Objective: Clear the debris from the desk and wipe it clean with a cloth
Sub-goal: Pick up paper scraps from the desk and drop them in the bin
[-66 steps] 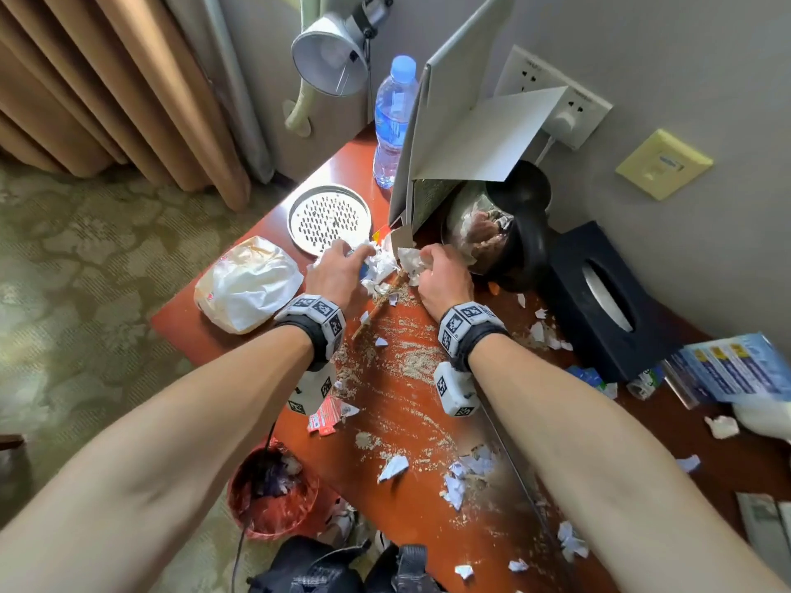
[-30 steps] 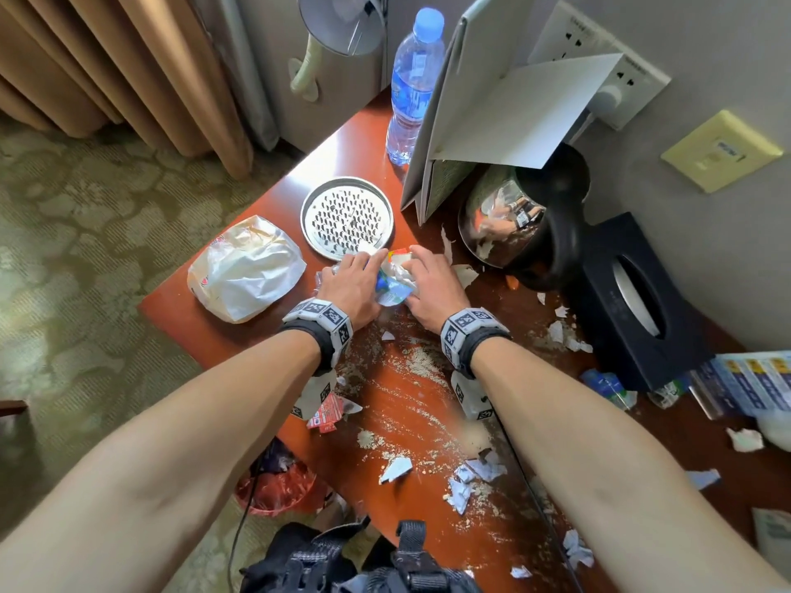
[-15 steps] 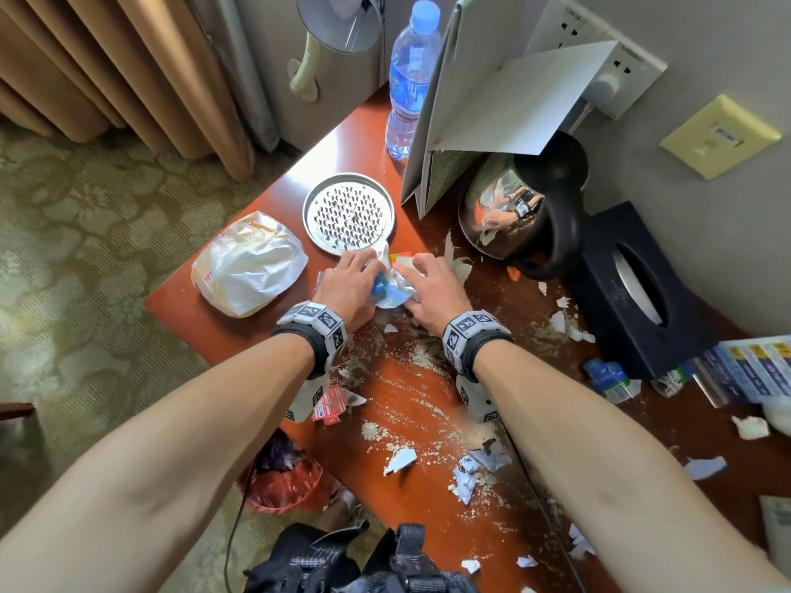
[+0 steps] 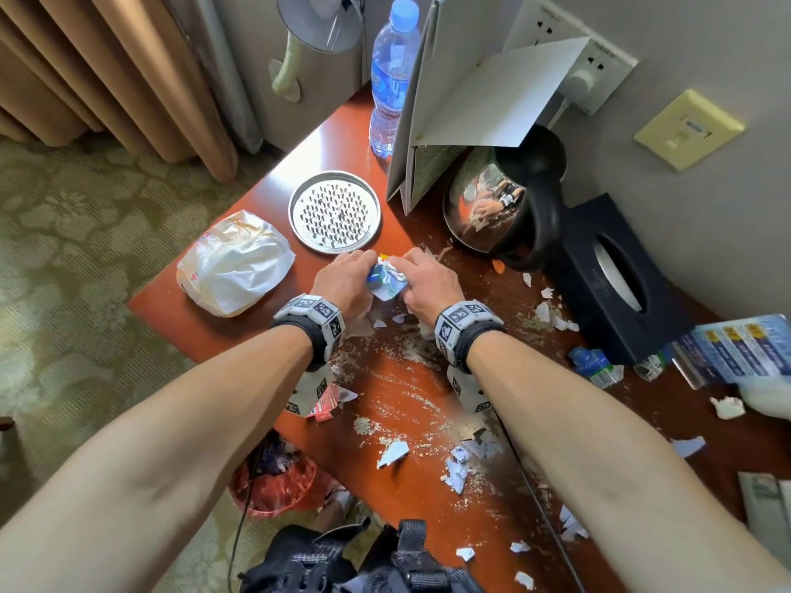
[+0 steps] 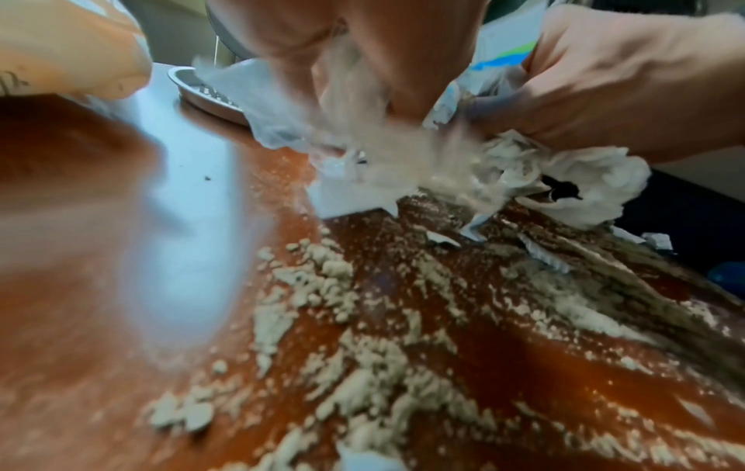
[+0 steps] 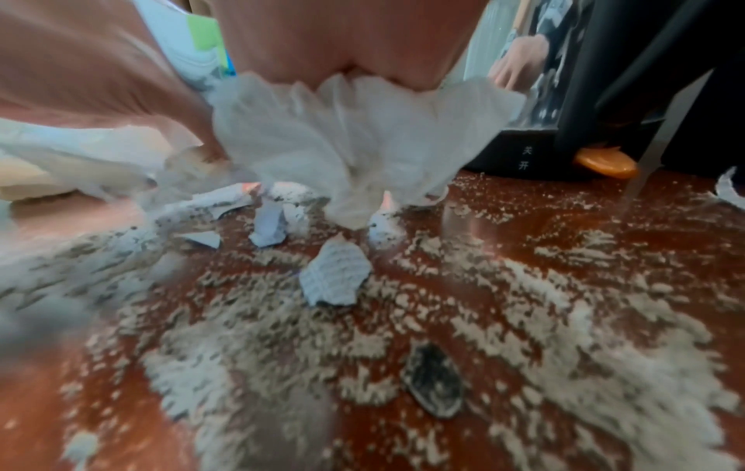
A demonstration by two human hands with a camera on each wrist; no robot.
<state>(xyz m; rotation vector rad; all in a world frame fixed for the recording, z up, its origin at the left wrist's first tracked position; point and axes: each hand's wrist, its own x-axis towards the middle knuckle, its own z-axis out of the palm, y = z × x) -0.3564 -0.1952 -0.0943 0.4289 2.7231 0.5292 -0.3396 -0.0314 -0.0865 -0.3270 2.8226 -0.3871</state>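
Note:
Both hands meet over a bundle of debris [image 4: 387, 279] on the red-brown desk [image 4: 257, 318]: crumpled wrappers, paper and tissue. My left hand [image 4: 342, 280] grips its left side, my right hand [image 4: 428, 284] its right side. White tissue [image 5: 596, 178] and thin plastic hang below the curled fingers in the left wrist view. The right wrist view shows tissue [image 6: 343, 143] bunched under my right hand, just above the desk. Beige crumbs [image 4: 411, 353] and torn paper scraps [image 4: 460, 475] lie scattered nearer me. The fingertips are hidden in the bundle.
A perforated metal dish [image 4: 334, 211] and a white bag [image 4: 235, 263] lie left of the hands. A kettle [image 4: 505, 203], black tissue box [image 4: 616, 276], water bottle [image 4: 391, 79] and folder stand behind. A red-lined bin [image 4: 278, 481] sits on the floor below the desk edge.
Both hands have drawn the gathered debris from beside the kettle toward me and squeezed it into a tighter bundle between them. My view has shifted slightly.

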